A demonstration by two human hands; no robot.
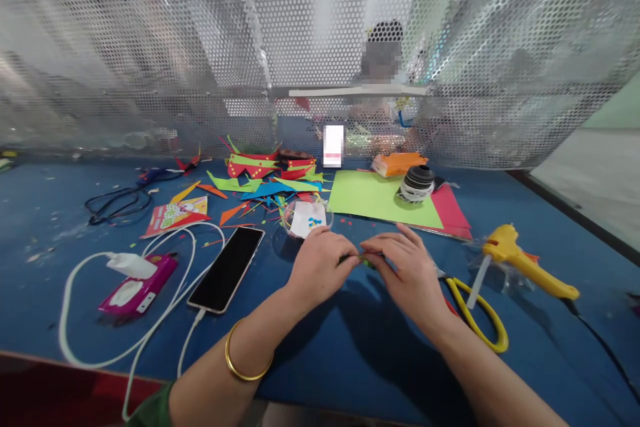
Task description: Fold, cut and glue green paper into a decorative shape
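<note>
My left hand (pixel 323 260) and my right hand (pixel 407 273) meet over the middle of the blue table, fingertips pinched together. Between them is a small green piece (pixel 367 261), mostly hidden by the fingers; it looks like paper. Just beyond my left hand stands a clear round bowl (pixel 331 213) with a white sheet (pixel 300 220) and tiny blue bits (pixel 315 221) in it. Scissors with yellow handles (pixel 493 340) lie beside my right hand, partly covered by it.
A yellow glue gun (pixel 533 267) lies at right. Green card (pixel 370 197), a black-and-white roll (pixel 417 183) and an orange packet (pixel 397 163) are behind. Coloured paper scraps (pixel 245 183), a phone (pixel 227 270), a purple power strip (pixel 137 290) and white cable (pixel 64 320) occupy the left. A perforated screen (pixel 310 33) closes the back.
</note>
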